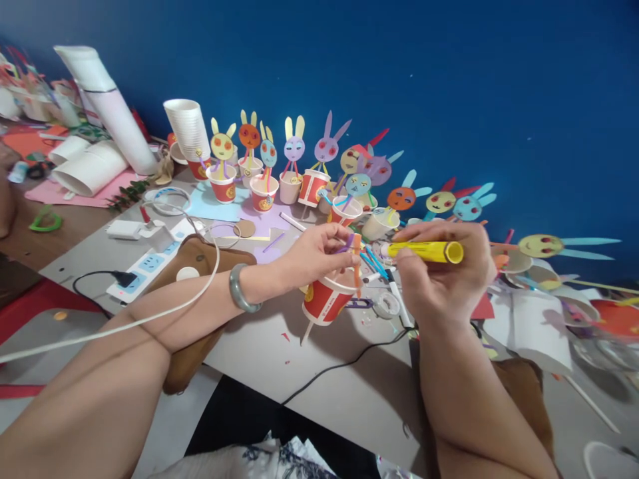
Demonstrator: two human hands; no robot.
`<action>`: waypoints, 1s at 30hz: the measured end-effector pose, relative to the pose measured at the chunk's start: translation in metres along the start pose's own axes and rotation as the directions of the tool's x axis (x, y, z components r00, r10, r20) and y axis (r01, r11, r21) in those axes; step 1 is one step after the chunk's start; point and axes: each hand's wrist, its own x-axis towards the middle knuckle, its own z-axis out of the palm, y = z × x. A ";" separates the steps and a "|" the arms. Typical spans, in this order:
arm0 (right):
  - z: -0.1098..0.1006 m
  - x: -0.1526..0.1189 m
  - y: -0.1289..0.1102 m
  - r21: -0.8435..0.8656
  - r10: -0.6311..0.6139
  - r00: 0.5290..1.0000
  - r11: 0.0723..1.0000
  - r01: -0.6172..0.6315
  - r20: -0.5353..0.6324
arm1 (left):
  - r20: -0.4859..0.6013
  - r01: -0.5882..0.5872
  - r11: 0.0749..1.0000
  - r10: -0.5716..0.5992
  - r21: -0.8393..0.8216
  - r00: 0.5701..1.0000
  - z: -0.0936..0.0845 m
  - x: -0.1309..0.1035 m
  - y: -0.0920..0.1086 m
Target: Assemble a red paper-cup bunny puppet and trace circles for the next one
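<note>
My left hand (332, 249) pinches folded purple and orange paper strips (357, 266) at the rim of a red and white paper cup (327, 303). A thin stick (306, 332) pokes out below that tilted cup. In my right hand (442, 273) is a yellow glue gun or pen-like tube (426, 251), its tip directed left toward the strips. Its exact kind is unclear. Blue strips (375, 261) lie between the two hands, beyond the cup.
Cups with paper rabbit heads (294, 148) line the wall side. A power strip (144, 266) and white cable (200, 293) lie left. A tape roll (387, 305) and black cable (344, 364) are near the cup. White paper cylinders (534, 326) stand right.
</note>
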 end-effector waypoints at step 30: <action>0.013 -0.005 0.032 -0.015 0.468 0.595 0.794 -0.608 0.654 | -0.072 -0.217 0.975 0.220 0.055 0.973 -0.019 0.014 0.021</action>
